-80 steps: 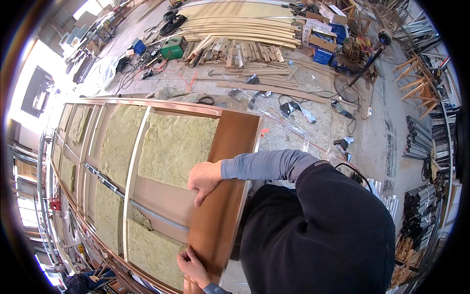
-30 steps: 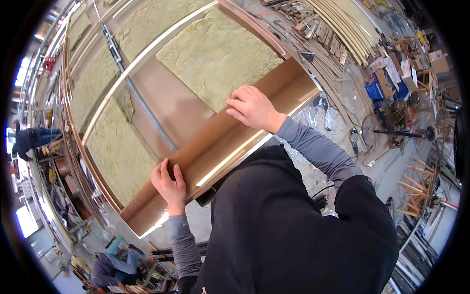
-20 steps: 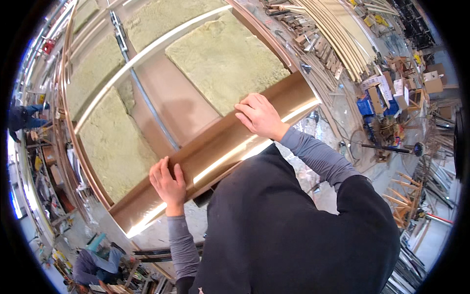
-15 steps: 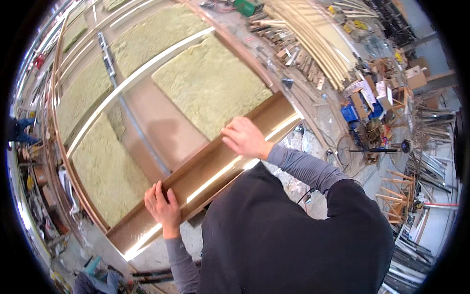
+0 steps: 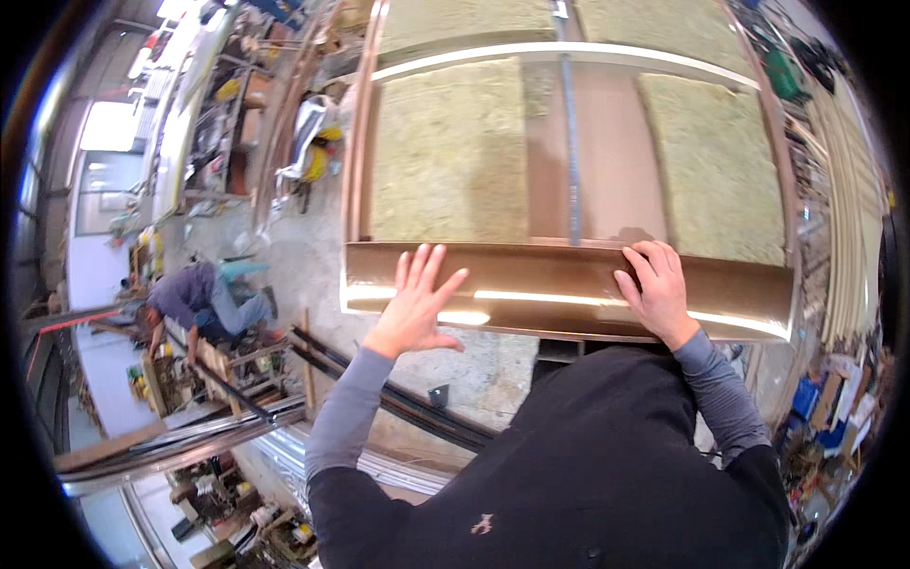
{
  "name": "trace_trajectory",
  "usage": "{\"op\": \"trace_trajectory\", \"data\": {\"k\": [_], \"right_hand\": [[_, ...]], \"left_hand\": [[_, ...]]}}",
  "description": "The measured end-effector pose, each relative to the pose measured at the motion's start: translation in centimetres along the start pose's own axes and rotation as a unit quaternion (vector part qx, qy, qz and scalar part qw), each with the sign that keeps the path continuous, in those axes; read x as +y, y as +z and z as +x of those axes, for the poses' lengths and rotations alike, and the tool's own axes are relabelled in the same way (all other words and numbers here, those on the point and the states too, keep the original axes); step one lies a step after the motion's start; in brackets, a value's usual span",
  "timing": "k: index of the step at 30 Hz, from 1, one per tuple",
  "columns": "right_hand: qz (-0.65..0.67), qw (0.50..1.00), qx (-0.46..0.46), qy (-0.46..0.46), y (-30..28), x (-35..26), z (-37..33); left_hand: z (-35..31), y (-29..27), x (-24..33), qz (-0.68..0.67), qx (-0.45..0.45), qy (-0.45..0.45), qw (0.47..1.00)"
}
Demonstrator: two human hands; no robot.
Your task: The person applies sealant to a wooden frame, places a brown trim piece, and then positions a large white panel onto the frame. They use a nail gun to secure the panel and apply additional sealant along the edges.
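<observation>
A long, shiny brown metal edge profile (image 5: 540, 283) runs across the near end of a large panel frame. My left hand (image 5: 417, 302) lies on its left part, with fingers spread and the thumb pointing right. Farther right, my right hand (image 5: 657, 292) has its fingers bent over the profile's upper edge, the thumb on the face. Beyond the profile, yellowish insulation slabs lie in the frame, one on the left (image 5: 450, 156) and one on the right (image 5: 718, 161). Between them a grey metal bar (image 5: 572, 152) runs lengthwise over a brown sheet.
A white crossbar (image 5: 569, 49) spans the frame farther back. At the left, a person (image 5: 204, 299) bends over wood and metal lengths. Dark bars (image 5: 408, 403) lie on the floor beside me. Long pale strips (image 5: 848, 209) and cardboard boxes (image 5: 844, 389) are at the right.
My view has swung left, so the frame now lies straight ahead and the bent-over person shows. My left hand's fingers have spread. The right hand stays on the profile's edge.
</observation>
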State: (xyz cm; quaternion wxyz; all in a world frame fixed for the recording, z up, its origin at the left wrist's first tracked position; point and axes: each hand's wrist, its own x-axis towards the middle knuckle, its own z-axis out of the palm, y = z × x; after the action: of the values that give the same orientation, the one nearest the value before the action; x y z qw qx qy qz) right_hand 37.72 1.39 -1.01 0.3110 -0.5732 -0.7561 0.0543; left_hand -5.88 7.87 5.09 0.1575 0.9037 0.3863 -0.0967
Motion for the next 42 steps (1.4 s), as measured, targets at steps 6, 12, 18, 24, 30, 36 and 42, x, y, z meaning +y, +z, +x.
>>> {"op": "trace_trajectory", "data": {"k": [6, 12, 18, 24, 30, 36, 42], "right_hand": [[-0.028, 0.999, -0.010, 0.013, 1.5, -1.1, 0.5], [-0.059, 0.997, -0.018, 0.046, 0.8, -1.8, 0.9], [-0.067, 0.997, -0.014, 0.030, 2.1, -1.5, 2.0], [-0.087, 0.995, -0.016, 0.040, 2.9, -1.8, 2.3], [-0.082, 0.995, 0.024, 0.044, 3.0, -1.7, 2.9], [-0.028, 0.999, -0.007, 0.023, 1.0, 0.6, 0.6], [-0.130, 0.983, 0.075, 0.106, -6.5, 7.9, -5.5]], "left_hand": [[0.5, 2.2, -3.1, 0.007, 0.038, 0.015, 0.999], [2.0, 2.9, -3.2, -0.014, 0.112, 0.047, 0.992], [0.5, 2.3, -3.5, -0.020, 0.076, 0.029, 0.997], [-1.4, -1.3, -7.3, 0.065, -0.053, 0.003, 0.996], [-1.7, -0.1, -10.4, 0.011, 0.003, 0.030, 0.999], [-1.5, 0.5, -6.6, 0.019, 0.061, 0.034, 0.997], [-2.7, 0.1, 0.9, 0.099, -0.010, -0.089, 0.991]]}}
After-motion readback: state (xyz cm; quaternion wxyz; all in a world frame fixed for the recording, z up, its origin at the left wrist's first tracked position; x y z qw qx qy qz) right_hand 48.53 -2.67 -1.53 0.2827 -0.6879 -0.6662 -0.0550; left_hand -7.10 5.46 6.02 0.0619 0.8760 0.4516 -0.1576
